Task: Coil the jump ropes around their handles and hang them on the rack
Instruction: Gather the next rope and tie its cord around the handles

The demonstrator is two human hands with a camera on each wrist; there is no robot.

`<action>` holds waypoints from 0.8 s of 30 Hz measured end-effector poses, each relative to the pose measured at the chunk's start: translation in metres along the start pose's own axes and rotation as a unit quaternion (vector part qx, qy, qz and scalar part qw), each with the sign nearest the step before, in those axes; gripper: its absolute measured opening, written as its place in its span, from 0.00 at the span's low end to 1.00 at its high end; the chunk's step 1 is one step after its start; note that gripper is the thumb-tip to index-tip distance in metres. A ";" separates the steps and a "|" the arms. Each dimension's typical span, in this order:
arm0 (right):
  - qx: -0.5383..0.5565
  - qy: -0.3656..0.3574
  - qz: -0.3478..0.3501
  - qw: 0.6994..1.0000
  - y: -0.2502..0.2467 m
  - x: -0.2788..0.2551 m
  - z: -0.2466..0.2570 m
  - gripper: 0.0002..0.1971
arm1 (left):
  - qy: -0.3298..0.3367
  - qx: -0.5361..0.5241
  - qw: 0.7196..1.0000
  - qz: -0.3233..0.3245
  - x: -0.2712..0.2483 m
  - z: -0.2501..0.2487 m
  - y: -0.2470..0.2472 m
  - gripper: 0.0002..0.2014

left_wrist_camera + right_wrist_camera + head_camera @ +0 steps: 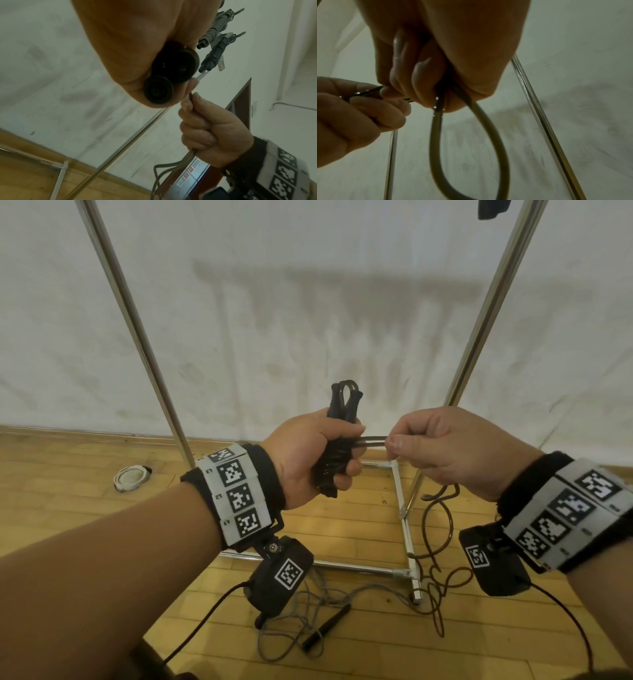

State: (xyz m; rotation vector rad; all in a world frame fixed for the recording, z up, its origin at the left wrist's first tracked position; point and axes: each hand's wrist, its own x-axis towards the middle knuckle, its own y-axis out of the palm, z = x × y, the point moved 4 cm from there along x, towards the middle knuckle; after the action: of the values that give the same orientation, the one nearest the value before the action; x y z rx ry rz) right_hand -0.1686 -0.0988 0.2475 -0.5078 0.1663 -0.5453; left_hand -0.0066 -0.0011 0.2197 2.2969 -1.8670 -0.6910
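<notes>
My left hand [317, 453] grips a pair of black jump-rope handles [342, 405] upright in front of the rack, with some cord wound round them below the fingers. Their round end caps [158, 92] show under the palm in the left wrist view. My right hand [442, 450] pinches the doubled dark cord [371, 441] stretched taut from the handles. The slack cord [491, 135] hangs from that fist in a loop and trails down to the floor [438, 529]. Two coiled ropes [216, 35] hang on the rack's top bar.
The chrome rack's uprights [137, 333] rise left and right, with its base frame [406, 529] on the wooden floor. A grey jump rope with a black handle [327, 626] lies tangled on the floor near the base. A white round object [132, 475] sits by the wall.
</notes>
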 end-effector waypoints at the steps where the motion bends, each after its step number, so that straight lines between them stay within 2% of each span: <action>1: 0.008 0.001 0.000 1.000 0.001 0.001 -0.001 0.12 | -0.001 -0.008 1.000 -0.008 0.001 0.000 0.000 0.03; 4: 0.037 0.017 0.020 0.999 0.009 0.002 -0.004 0.15 | -0.008 -0.031 0.999 -0.014 0.001 -0.001 0.000 0.05; 7: 0.015 0.033 0.063 0.997 0.013 0.003 -0.010 0.18 | -0.002 0.002 0.999 0.040 -0.002 -0.002 -0.003 0.12; 9: -0.026 0.051 0.082 0.995 0.010 0.003 -0.018 0.16 | 0.009 0.062 0.996 0.069 -0.004 -0.003 -0.003 0.12; 11: -0.054 0.078 0.103 0.990 0.008 0.004 -0.026 0.13 | 0.010 0.196 0.977 0.087 -0.009 -0.002 -0.003 0.10; 12: -0.073 0.087 0.116 0.987 0.009 0.006 -0.029 0.12 | 0.004 0.281 0.955 0.095 -0.012 0.001 -0.001 0.13; 14: -0.130 0.084 0.129 0.980 0.013 0.009 -0.031 0.08 | -0.016 0.450 0.886 0.113 -0.018 0.013 0.007 0.24; 17: -0.222 0.066 0.127 0.964 0.021 0.016 -0.026 0.07 | -0.019 0.682 0.724 0.095 -0.021 0.033 0.018 0.38; 18: -0.258 0.058 0.124 0.957 0.023 0.018 -0.024 0.06 | -0.009 0.721 0.689 0.079 -0.021 0.037 0.020 0.39; 21: -0.311 0.036 0.112 0.943 0.028 0.021 -0.019 0.02 | -0.007 0.749 0.661 0.049 -0.018 0.038 0.020 0.36; 24: -0.319 0.043 0.128 0.938 0.027 0.020 -0.019 0.04 | -0.017 0.780 0.622 0.068 -0.017 0.037 0.020 0.31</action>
State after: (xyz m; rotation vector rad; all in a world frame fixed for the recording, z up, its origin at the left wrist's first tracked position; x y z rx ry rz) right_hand -0.1447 -0.0980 0.2176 -1.0781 0.4959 -0.2457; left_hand -0.0418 0.0176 0.1981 2.3969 -3.1574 1.6951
